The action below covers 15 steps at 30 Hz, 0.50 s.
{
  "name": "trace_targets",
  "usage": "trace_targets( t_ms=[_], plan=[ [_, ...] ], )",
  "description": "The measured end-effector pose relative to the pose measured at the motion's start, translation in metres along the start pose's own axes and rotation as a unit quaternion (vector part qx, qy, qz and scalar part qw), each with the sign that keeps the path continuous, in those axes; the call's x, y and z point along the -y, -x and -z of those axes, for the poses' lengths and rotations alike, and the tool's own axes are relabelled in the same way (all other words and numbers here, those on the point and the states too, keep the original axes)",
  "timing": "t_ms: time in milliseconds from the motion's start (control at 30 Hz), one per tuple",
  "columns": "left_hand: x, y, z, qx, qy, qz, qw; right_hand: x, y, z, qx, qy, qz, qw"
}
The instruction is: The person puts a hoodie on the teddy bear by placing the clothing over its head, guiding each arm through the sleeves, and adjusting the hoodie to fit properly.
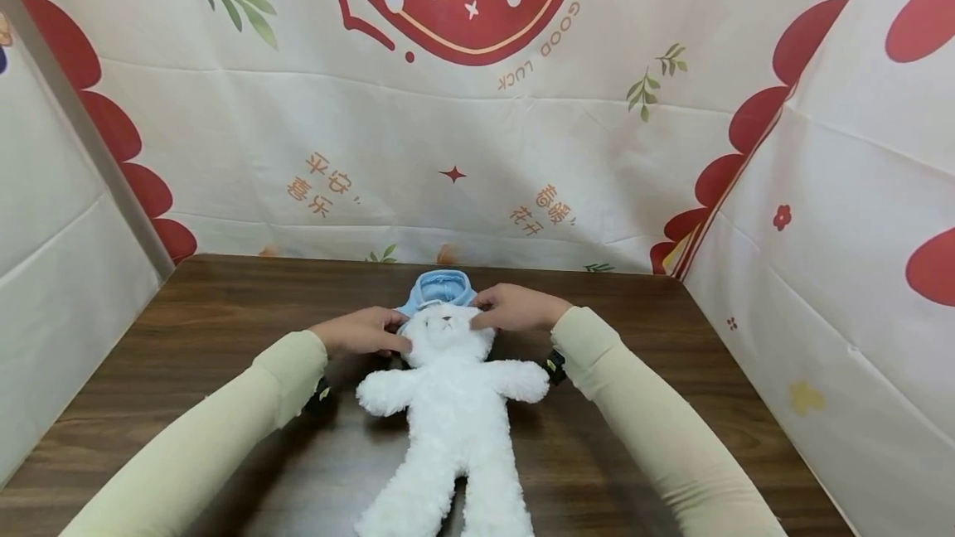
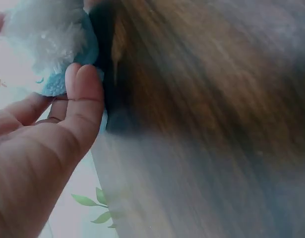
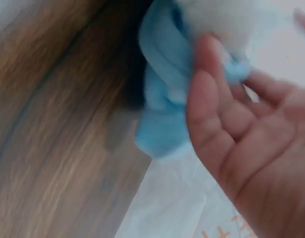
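Observation:
A fluffy white plush bear [image 1: 458, 413] lies face up on the table, its head toward the back edge and its arms spread. Light blue plush doll clothing [image 1: 442, 280] with a round opening sits behind and around the head. My left hand [image 1: 366, 331] is at the left side of the head and pinches the blue cloth [image 2: 55, 85] near the white fur. On the opposite side, my right hand [image 1: 520, 308] grips the clothing's other edge, its fingers curled at the blue fabric [image 3: 164, 74]. Much of the clothing is hidden under the head.
The dark wooden table [image 1: 246, 305] ends at a printed white cloth backdrop [image 1: 418, 147] just beyond the clothing. White cloth side panels [image 1: 806, 272] stand on both sides. Black wrist cameras [image 1: 555, 366] sit under both cuffs.

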<state>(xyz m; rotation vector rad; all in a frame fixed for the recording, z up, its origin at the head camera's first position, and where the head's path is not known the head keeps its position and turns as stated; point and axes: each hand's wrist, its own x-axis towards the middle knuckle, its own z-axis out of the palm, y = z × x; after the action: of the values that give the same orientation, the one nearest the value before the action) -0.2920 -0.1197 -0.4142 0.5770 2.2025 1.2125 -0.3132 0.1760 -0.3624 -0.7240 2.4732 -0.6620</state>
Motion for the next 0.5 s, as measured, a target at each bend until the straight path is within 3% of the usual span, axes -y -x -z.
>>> trace_targets(
  t_ms=[167, 367, 500],
  plan=[
    [-0.002, 0.0, -0.003, -0.009, -0.082, -0.003, 0.9966, -0.004, 0.003, 0.0, 0.029, 0.031, 0.003, 0.9991],
    [-0.003, -0.002, -0.014, -0.022, -0.129, -0.028, 0.991, -0.012, 0.0, -0.008, 0.026, 0.033, 0.026, 0.9988],
    [-0.003, -0.005, -0.021, -0.066, -0.14, -0.039, 0.9872, -0.015, -0.001, -0.012, 0.008, 0.02, 0.041, 0.9989]
  ],
)
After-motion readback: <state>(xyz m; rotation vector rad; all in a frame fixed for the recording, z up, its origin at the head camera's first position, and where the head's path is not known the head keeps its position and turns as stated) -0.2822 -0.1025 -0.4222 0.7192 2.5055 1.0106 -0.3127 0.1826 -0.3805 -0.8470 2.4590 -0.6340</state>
